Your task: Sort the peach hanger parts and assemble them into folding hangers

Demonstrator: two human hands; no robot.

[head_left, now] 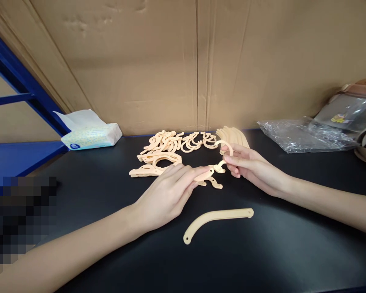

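Between the fingers of my left hand (167, 193) is a beige plastic hanger arm (205, 175), its end hole showing past the fingertips. My right hand (256, 167) pinches a curved beige hanger hook (228, 145) between thumb and fingers. The hook's lower end is close to the arm's holed end; whether they are joined I cannot tell. Just behind my left fingertips lies an S-shaped beige piece (216, 184), partly covered. Nearer to me, a single bent hanger arm (218, 215) with a hole at each end lies flat on the black table (280, 252).
Assembled-looking folded hangers (143, 170) lie left of my hands. Behind them are a heap of S-shaped pieces (163, 141), loose hooks (191, 142) and stacked arms (234, 136). A tissue pack (91, 136) stands left; a clear plastic bag (305, 134) and a transparent bag (350, 110) sit right.
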